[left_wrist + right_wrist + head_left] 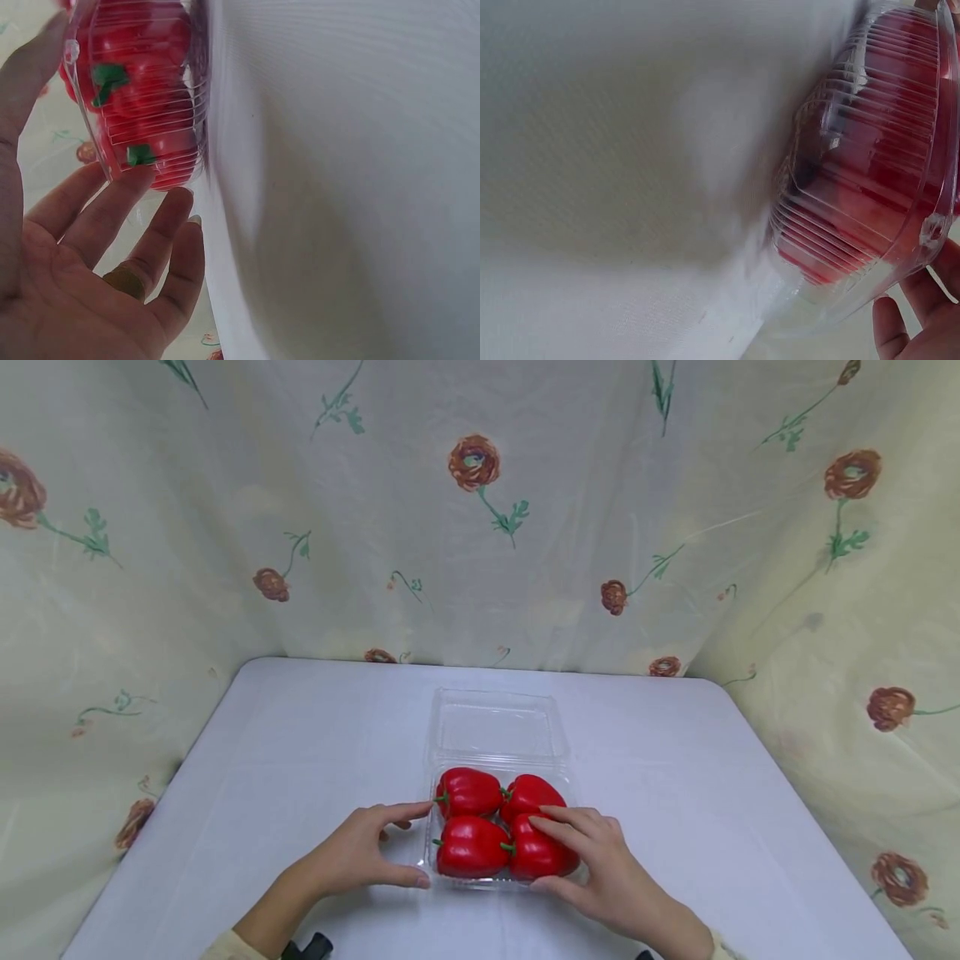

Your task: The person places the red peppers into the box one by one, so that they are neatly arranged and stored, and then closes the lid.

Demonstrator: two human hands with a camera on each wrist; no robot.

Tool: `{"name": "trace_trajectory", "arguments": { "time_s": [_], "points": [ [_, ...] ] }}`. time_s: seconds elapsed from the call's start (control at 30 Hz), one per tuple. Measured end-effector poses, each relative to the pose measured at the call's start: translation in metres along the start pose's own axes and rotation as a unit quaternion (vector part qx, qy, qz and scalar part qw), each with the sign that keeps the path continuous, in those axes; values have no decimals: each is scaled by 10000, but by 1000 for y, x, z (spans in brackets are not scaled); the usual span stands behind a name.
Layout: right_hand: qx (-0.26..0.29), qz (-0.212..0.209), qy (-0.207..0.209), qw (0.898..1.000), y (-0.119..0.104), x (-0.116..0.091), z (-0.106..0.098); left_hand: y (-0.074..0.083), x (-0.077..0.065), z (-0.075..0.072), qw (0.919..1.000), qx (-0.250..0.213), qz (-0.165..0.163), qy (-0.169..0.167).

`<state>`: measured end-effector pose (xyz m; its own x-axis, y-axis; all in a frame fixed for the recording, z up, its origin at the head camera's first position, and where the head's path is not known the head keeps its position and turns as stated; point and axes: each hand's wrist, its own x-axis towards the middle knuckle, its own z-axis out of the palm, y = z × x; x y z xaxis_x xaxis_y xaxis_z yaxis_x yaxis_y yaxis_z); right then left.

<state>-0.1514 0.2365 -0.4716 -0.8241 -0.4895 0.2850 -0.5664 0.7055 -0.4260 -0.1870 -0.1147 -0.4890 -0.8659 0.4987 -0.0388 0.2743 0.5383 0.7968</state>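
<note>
Several red bell peppers with green stems sit in two rows in a clear plastic clamshell box. My right hand holds the front right bell pepper, fingers over its top and thumb at its front. Beside the box's left wall is my left hand, thumb and index finger spread wide, the index fingertip at the rim near the back left bell pepper. In the left wrist view, the other fingers hang loosely by the ribbed wall. The right wrist view shows the box's ribbed side and some fingertips.
The box's clear lid lies folded back toward the far edge. A white cloth covers the table. Floral curtains hang behind and at both sides. Dark wrist straps show at the bottom.
</note>
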Motion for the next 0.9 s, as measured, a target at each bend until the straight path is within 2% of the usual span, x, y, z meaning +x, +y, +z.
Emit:
{"name": "trace_trajectory", "arguments": {
  "time_s": [0.33, 0.63, 0.77, 0.9],
  "points": [
    [-60, -71, 329, 9994, 1, -4, 4, 2, -1, -1, 10000, 26, 7, 26],
    [-127, 14, 330, 9994, 3, -4, 1, 3, -1, 0, 10000, -49, 52, 46],
    [-54, 178, 443, 9988, 8, 3, -6, 3, -1, 0, 10000, -52, 52, 31],
    [51, 401, 840, 9956, 19, 15, -15, 3, 0, 0, 10000, -37, 3, 36]
  ]
}}
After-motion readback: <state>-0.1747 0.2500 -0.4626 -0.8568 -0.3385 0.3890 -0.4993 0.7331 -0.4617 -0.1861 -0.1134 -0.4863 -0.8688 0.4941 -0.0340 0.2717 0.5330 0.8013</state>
